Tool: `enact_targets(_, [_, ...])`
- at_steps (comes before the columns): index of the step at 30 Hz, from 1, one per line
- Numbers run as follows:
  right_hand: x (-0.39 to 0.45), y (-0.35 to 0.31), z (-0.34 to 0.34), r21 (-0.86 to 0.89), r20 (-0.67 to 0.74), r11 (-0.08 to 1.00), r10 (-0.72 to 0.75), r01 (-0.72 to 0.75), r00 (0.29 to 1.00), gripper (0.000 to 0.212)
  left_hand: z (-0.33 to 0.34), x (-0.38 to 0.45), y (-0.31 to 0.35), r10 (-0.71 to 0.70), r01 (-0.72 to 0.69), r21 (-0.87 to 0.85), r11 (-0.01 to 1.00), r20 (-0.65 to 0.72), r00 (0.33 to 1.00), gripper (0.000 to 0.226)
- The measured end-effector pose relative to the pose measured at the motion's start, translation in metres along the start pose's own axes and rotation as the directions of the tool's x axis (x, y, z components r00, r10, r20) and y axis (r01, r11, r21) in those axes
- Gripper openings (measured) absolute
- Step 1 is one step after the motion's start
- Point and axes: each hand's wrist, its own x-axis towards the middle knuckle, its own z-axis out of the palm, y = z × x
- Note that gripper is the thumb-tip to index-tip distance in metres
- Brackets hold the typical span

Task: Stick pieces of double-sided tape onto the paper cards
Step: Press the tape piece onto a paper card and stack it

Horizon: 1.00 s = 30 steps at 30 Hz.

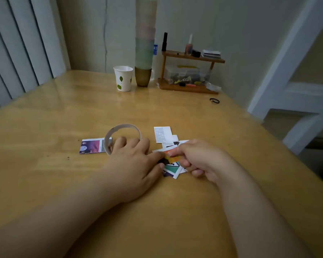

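Observation:
A thin white ring of double-sided tape (122, 127) stands on the wooden table (63, 118), partly over a purple printed card (90, 146). My left hand (133, 164) rests beside the ring, with its thumb and forefinger touching an orange card (172, 155). My right hand (199, 158) pinches that orange card from the right, just above a small heap of paper cards (171, 170). A white card with small print (162, 134) lies at the back of the heap. Whether any tape is on the orange card is hidden by my fingers.
At the back stand a white paper cup with leaf prints (123, 78), a tall stack of cups (145, 41) and a wooden shelf rack (189, 71) with small items. A black hair tie (214, 100) lies near the table's right edge.

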Motion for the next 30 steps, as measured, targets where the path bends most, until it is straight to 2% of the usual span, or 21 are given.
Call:
enact_targets(6, [-0.006,0.0,0.001,-0.237,-0.136,0.969,-0.101,0.067,0.986,0.03,-0.002,0.0,-0.001,-0.007,0.006,-0.021,1.0,-0.024,1.0,0.046])
enact_targets(12, [-0.017,-0.003,0.002,-0.475,-0.176,0.873,-0.219,0.112,0.96,0.033,-0.007,-0.002,-0.002,-0.01,0.01,0.003,1.0,0.019,1.0,0.048])
enact_targets(16, [-0.018,-0.001,-0.002,-0.617,-0.249,0.786,-0.245,0.041,0.937,0.031,-0.016,-0.002,0.0,-0.057,0.059,-0.01,0.998,0.118,0.991,0.073])
enact_targets(19, [-0.02,-0.002,-0.006,-0.61,-0.278,0.789,-0.302,0.075,0.912,0.028,-0.017,-0.003,0.0,-0.079,0.082,-0.012,0.997,0.153,0.985,0.08])
enact_targets(23, [-0.023,-0.004,-0.002,-0.573,-0.177,0.788,-0.385,0.223,0.906,0.025,-0.018,-0.003,0.0,-0.078,0.083,-0.019,0.996,0.175,0.982,0.079])
enact_targets(26, [-0.021,-0.002,0.004,-0.614,-0.141,0.764,-0.355,0.2,0.924,0.024,-0.018,-0.003,0.0,-0.083,0.087,-0.008,0.996,0.193,0.978,0.08])
enact_targets(30, [-0.02,-0.002,0.0,-0.569,-0.158,0.811,-0.274,0.139,0.949,0.028,-0.019,-0.003,-0.001,-0.086,0.089,-0.004,0.996,0.223,0.971,0.082])
